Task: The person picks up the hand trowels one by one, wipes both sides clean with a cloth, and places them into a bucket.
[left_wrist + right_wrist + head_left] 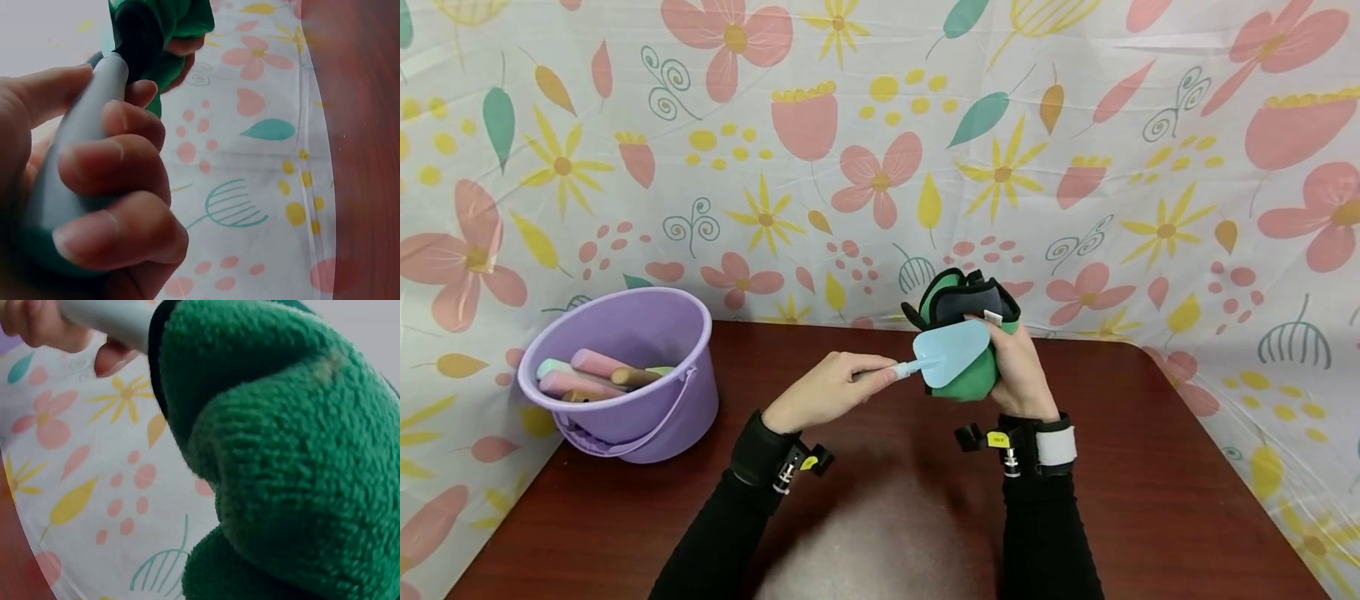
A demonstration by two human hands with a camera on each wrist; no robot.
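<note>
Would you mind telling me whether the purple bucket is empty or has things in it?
Not empty: the purple bucket stands upright on the table, and several pastel-handled tools lie inside, their ends showing above the rim.

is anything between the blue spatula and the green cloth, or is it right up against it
Nothing visible stands between them. The left hand holds the blue spatula by its handle, and its blade lies against the green cloth that the right hand grips above the table.
</note>
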